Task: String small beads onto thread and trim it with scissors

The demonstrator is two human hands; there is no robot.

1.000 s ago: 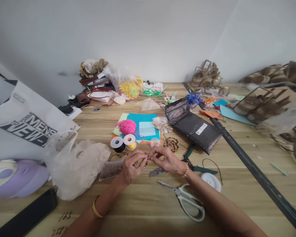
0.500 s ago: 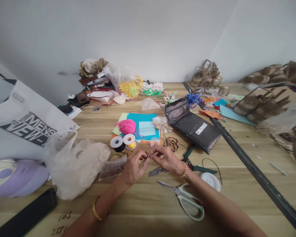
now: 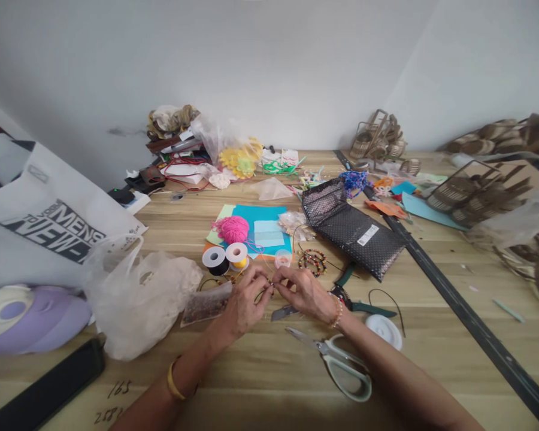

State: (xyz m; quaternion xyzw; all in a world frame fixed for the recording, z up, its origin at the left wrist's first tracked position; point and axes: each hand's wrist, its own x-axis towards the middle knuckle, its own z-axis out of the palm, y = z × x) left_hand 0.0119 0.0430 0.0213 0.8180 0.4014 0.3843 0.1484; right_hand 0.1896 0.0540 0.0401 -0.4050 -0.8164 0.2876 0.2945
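Over the middle of the table, my left hand [image 3: 246,301] and my right hand [image 3: 306,294] meet fingertip to fingertip. Both are closed in a pinch on a thin cord [image 3: 262,292], of which only a short dark stretch shows; its ends and any small bead on it are hidden by my fingers. Beyond them stand a black thread spool [image 3: 215,261] and a yellow thread spool [image 3: 237,256]. A beaded bracelet [image 3: 313,262] lies past my right hand, and a clear bag of small beads [image 3: 205,305] is beside my left. Scissors [image 3: 336,362] with pale handles rest below my right hand.
A pink yarn ball [image 3: 233,229] sits on blue paper [image 3: 278,214]. To the right are a black bubble mailer [image 3: 357,236], dark-green pliers [image 3: 341,293] and a white spool [image 3: 384,332]. A plastic bag [image 3: 139,299] and a phone [image 3: 45,383] lie at the left.
My fingertips have shifted slightly against each other, still pinching the cord. The whole view has moved a little; the things on the table stay in place.
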